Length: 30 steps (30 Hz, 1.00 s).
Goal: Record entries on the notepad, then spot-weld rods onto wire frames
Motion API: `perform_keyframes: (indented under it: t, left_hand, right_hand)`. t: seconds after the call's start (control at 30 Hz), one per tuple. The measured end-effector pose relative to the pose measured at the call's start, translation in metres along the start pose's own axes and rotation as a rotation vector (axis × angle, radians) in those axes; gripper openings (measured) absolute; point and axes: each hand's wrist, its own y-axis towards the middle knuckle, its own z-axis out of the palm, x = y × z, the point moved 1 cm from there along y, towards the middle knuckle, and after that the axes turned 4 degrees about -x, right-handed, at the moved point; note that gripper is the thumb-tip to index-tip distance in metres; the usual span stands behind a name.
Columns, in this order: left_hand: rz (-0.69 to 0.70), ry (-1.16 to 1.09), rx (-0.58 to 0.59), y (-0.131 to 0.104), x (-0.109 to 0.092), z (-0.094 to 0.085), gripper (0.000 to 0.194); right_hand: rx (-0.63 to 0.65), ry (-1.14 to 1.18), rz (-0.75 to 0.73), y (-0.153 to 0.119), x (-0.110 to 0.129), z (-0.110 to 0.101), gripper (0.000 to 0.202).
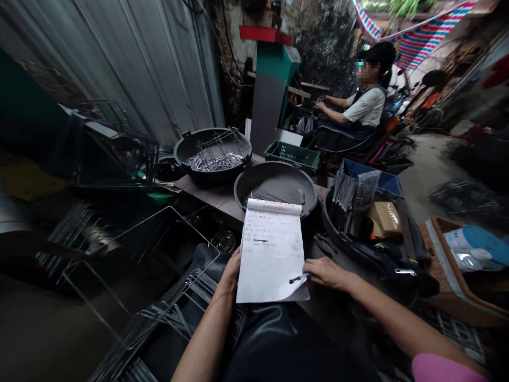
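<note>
While the lower centre of the frame is taken up by an open notepad [268,268], the left hand [234,269] holds its left edge in a narrow grip. Right hand [324,272], at the pad's lower right corner: fingers closed on a dark-tipped pen [297,278]; whether they also pinch the curled page cannot be told. Page: handwritten lines in the upper half, red print on the rolled top. Lower left: bent wire frames [198,285], stacked. Right edge: one wicker basket [442,268], containing a blue-lidded container [483,245]. Right of centre: one black tub [338,241] with bundled wires [342,197] and a brown box [385,219]. Centre, just beyond the pad: one round pan [262,183], a few thin pieces inside. Left of it: a second pan [183,153], heaped with short metal pieces [217,161]. Behind: one green crate [294,156]. Upper right: a seated co-worker [363,109], pale shirt. Upper left: corrugated metal sheeting [119,63].
</note>
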Motion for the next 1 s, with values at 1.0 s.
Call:
perform_keyframes:
  t: [1.0]
  left_hand:
    - [-0.016,0.010,-0.022,-0.0095,-0.0084,0.0099,0.051]
  right_hand:
    - [-0.010,0.054,-0.006,-0.0022,-0.0025,0.0096,0.019]
